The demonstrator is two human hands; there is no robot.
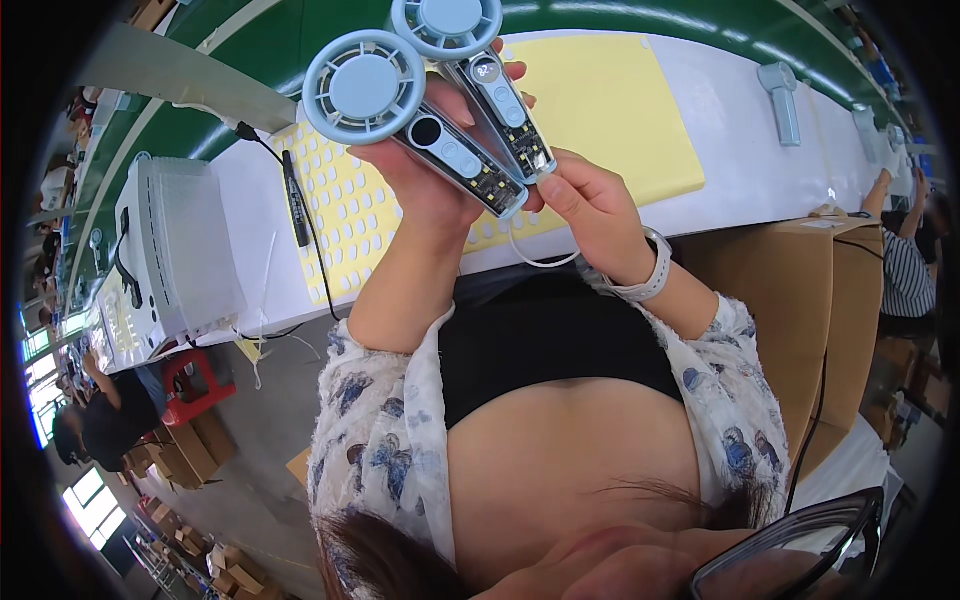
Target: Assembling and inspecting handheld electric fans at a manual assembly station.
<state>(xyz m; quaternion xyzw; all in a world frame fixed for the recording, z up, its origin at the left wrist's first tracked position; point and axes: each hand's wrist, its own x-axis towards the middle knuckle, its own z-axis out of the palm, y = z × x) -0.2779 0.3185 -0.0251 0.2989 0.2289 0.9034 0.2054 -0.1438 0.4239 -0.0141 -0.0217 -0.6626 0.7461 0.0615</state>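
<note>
My left hand [425,190] is wrapped round two light-blue handheld fans side by side, heads away from me. The nearer fan [365,88] has a dark round display on its clear handle. On the other fan [485,72] the display is lit, and small circuit parts show through the handle. At the lower end of the lit fan's handle, my right hand [600,215] pinches a white cable [540,262] between thumb and fingers. The cable curves below the handles toward my right wrist. Its plug is mostly hidden by my fingers.
A yellow sheet [620,120] and a sheet of white oval stickers [345,215] lie on the white table. A black marker [296,200] is at left, near a white box-shaped device [165,250]. Another fan [782,105] lies far right. A cardboard box [770,290] stands by my right arm.
</note>
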